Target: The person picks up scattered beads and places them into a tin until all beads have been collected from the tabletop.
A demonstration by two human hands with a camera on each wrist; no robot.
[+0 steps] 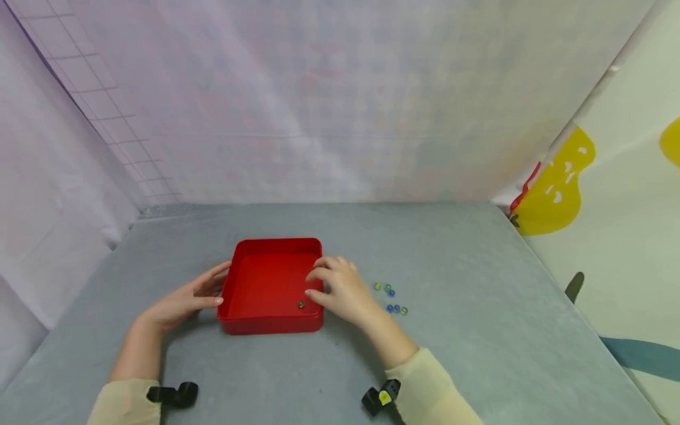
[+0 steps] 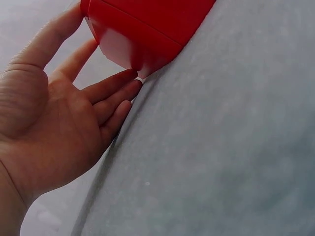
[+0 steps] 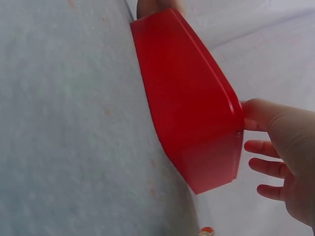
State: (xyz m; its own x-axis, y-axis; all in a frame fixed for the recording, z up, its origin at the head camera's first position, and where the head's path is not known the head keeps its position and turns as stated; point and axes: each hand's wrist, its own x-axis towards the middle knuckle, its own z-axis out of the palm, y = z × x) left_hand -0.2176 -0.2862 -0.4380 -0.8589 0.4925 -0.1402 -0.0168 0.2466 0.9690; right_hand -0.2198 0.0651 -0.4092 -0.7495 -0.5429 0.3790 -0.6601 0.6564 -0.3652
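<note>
A shallow square red tray [image 1: 271, 326] sits on the table, with one dark marble [image 1: 301, 304] on its floor near the front right. Along the tray's left side, my left hand [image 1: 183, 302] rests its fairly straight fingers [image 2: 112, 84] against the outer wall, thumb near the rim. My right hand [image 1: 342, 290] reaches over the right rim, its fingers loosely bent and apart above the tray floor, holding nothing. In the right wrist view, the red wall [image 3: 189, 93] hides the tray's inside and part of the thumb.
Right of the tray lie several glass marbles, among them a yellow-green marble [image 1: 377, 286] and a blue marble [image 1: 390, 309]. The grey table [image 1: 451, 254] meets a pale cloth backdrop [image 1: 340, 118] behind and patterned cloth [image 1: 611, 265] at the right.
</note>
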